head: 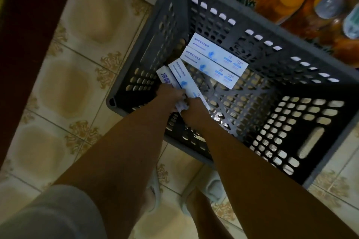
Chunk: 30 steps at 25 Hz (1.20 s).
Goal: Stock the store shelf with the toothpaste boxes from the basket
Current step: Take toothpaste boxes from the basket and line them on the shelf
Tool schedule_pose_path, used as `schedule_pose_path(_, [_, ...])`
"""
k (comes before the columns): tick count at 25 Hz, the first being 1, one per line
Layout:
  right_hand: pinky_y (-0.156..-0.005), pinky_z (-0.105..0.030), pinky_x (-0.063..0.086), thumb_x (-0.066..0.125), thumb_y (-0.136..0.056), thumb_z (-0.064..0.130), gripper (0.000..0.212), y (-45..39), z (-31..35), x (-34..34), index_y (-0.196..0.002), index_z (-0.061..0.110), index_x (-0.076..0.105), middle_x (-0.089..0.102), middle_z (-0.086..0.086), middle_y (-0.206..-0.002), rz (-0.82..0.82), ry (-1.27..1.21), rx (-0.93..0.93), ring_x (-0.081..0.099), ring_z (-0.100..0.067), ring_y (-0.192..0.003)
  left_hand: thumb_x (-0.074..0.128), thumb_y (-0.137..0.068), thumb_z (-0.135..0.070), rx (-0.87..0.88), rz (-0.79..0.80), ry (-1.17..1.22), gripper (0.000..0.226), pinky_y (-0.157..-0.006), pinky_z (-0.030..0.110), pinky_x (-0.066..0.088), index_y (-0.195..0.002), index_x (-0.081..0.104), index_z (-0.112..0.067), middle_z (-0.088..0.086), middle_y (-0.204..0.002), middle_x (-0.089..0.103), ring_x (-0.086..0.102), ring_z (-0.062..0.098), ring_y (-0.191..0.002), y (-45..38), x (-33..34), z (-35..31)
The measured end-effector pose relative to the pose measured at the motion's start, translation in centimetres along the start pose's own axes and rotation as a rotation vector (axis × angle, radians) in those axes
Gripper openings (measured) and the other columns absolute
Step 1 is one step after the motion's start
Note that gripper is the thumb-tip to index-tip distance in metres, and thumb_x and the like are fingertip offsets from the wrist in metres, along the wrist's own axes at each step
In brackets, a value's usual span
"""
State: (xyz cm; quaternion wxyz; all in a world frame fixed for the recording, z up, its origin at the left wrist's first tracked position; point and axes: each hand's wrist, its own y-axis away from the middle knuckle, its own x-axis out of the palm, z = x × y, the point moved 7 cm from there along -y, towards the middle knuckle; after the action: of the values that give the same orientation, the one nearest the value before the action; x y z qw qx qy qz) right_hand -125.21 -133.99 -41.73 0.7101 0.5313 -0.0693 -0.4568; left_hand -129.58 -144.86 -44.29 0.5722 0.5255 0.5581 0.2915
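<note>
- The step in hand was, by my judgement, the pick-up: both arms reached down into the dark perforated basket, which stood on the tiled floor; no box had yet left it; the shelf to be stocked could not be made out with certainty.
- The left hand was curled closed around the near end of a toothpaste box with large blue lettering, which leaned against the basket's left wall; fingers wrapped it, so the hold looked firm.
- The right hand was closed too, just beside the left and touching it; it gripped the near end of a second box, which lay tilted alongside the first; how many boxes were bunched between the two hands could not be told, since the fingers hid their lower ends.
- Two more boxes lay flat, side by side and touching, on the basket floor near the far left corner; neither hand touched them.
- Orange-wrapped packs of bottles stood just beyond the basket's far rim.
- The next move, as I judge it, called for squaring the held boxes together so that none slipped; then lifting them straight up clear of the rim before turning toward the shelf; the two flat boxes would need a further reach.
</note>
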Motion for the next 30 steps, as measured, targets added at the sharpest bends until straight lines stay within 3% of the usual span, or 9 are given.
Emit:
schedule_pose_path(4, [-0.094, -0.047, 0.049, 0.063, -0.087, 0.029, 0.054, 3.8, 1.6, -3.3, -0.135, 0.014, 0.044, 0.045, -0.016, -0.132, -0.052, -0.005, 0.000, 0.047, -0.035, -0.120, 0.074, -0.078, -0.007, 0.030, 0.072, 0.109, 0.061, -0.081, 0.048, 0.059, -0.132, 0.045, -0.006, 0.015, -0.126, 0.056, 0.058, 0.036, -0.113, 5.3, -1.4, -1.6])
schedule_pose_path(8, [-0.100, -0.046, 0.046, 0.071, -0.083, 0.029, 0.067, 9.6, 2.8, -8.2, -0.141, 0.017, 0.038, 0.046, -0.015, -0.136, -0.145, -0.133, 0.002, 0.047, -0.035, -0.124, 0.061, -0.085, 0.002, 0.086, 0.280, 0.201, 0.047, -0.052, 0.035, 0.060, -0.130, 0.048, -0.004, 0.020, -0.125, 0.058, 0.062, 0.034, -0.108, 13.0, -2.3, -4.6])
schedule_pose_path(11, [-0.088, -0.039, 0.054, 0.074, -0.082, 0.018, 0.057, 15.1, 4.5, -12.2, -0.130, 0.013, 0.045, 0.059, -0.009, -0.123, -0.180, -0.316, -0.015, 0.059, -0.027, -0.111, 0.055, -0.089, 0.004, 0.110, 0.423, 0.236, 0.039, -0.057, 0.035, 0.060, -0.126, 0.051, -0.006, 0.019, -0.126, 0.060, 0.062, 0.036, -0.112, 20.1, -3.8, -6.2])
schedule_pose_path(13, [-0.081, -0.034, 0.055, 0.077, -0.080, 0.019, 0.053, 19.2, 5.8, -15.0, -0.125, 0.011, 0.050, 0.061, -0.005, -0.117, -0.175, -0.369, -0.013, 0.062, -0.022, -0.104, 0.055, -0.092, -0.002, 0.092, 0.503, 0.225, 0.026, -0.065, 0.036, 0.061, -0.118, 0.056, -0.007, 0.016, -0.120, 0.064, 0.066, 0.030, -0.104, 24.9, -5.4, -6.8])
schedule_pose_path(16, [-0.068, -0.026, 0.053, 0.079, -0.080, 0.027, 0.055, 26.0, 7.9, -18.5, -0.128, 0.011, 0.057, 0.061, -0.005, -0.124, -0.062, -0.537, -0.006, 0.063, -0.019, -0.100, 0.057, -0.096, -0.018, 0.097, 0.531, 0.227, 0.016, -0.075, 0.038, 0.061, -0.110, 0.061, -0.011, 0.014, -0.109, 0.070, 0.071, 0.027, -0.092, 32.3, -9.2, -8.0])
schedule_pose_path(20, [-0.082, -0.032, 0.058, 0.070, -0.087, 0.036, 0.056, 36.4, 11.9, -24.1, -0.137, 0.016, 0.054, 0.058, 0.002, -0.126, 0.055, -0.621, -0.057, 0.062, -0.013, -0.101, 0.063, -0.094, -0.029, 0.191, 0.482, 0.416, 0.037, -0.070, 0.035, 0.060, -0.126, 0.057, -0.010, 0.016, -0.120, 0.067, 0.071, 0.029, -0.097, 41.7, -15.8, -10.3])
schedule_pose_path(23, [-0.088, -0.038, 0.058, 0.068, -0.087, 0.042, 0.051, 43.8, 14.4, -28.3, -0.133, 0.021, 0.058, 0.063, 0.000, -0.124, 0.054, -0.605, -0.113, 0.066, -0.016, -0.101, 0.060, -0.096, -0.024, 0.273, 0.539, 0.397, 0.031, -0.075, 0.032, 0.060, -0.122, 0.060, -0.008, 0.014, -0.116, 0.070, 0.071, 0.027, -0.101, 49.8, -19.1, -11.2])
schedule_pose_path(27, [-0.091, -0.037, 0.056, 0.066, -0.090, 0.033, 0.041, 51.4, 17.9, -33.0, -0.130, 0.024, 0.061, 0.063, 0.000, -0.126, 0.037, -0.546, -0.193, 0.062, -0.017, -0.109, 0.061, -0.095, -0.017, 0.340, 0.609, 0.337, 0.040, -0.078, 0.030, 0.058, -0.131, 0.053, -0.003, 0.019, -0.127, 0.064, 0.067, 0.027, -0.111, 58.9, -22.8, -12.7])
schedule_pose_path(30, [-0.093, -0.031, 0.053, 0.072, -0.086, 0.026, 0.042, 56.0, 20.7, -36.6, -0.128, 0.027, 0.063, 0.060, 0.002, -0.131, -0.005, -0.497, -0.308, 0.060, -0.014, -0.110, 0.060, -0.094, -0.010, 0.404, 0.674, 0.273, 0.033, -0.080, 0.028, 0.059, -0.125, 0.054, -0.002, 0.018, -0.122, 0.067, 0.068, 0.024, -0.108, 64.5, -25.4, -14.4])
